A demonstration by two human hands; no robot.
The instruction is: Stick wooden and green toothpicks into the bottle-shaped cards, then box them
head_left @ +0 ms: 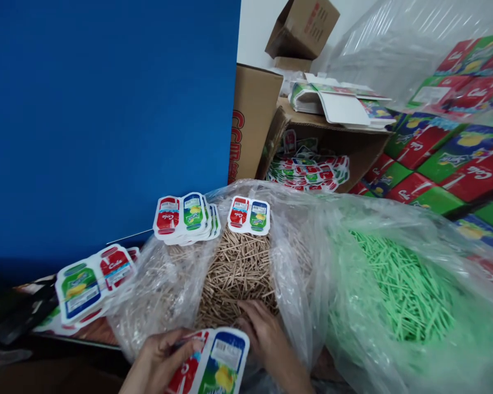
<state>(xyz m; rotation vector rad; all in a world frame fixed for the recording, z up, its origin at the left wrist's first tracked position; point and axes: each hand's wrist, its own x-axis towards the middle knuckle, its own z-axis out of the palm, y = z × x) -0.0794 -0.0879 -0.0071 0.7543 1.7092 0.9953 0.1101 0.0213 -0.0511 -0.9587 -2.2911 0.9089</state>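
Note:
My left hand (pixel 164 358) is closed on a printed card (pixel 224 364) with a red Cola can and a green-and-blue Sprite can on it. The card is tilted at the bottom of the view. Just right of it, my right hand (pixel 267 334) reaches into a heap of thin brown sticks (pixel 242 268) inside a clear plastic bag (pixel 290 279). Its fingers are apart and loosely bent among the sticks; the card's edge is close to them, and the fingertips are partly hidden. A single similar card (pixel 248 215) lies on the heap's far side.
Left of the heap lie a stack of cards (pixel 187 219) and more cards (pixel 92 282). To the right, a plastic bag holds green sticks (pixel 406 284). Behind are an open carton (pixel 365 148) of cards, a blue panel (pixel 107 109) and stacked printed boxes (pixel 452 158).

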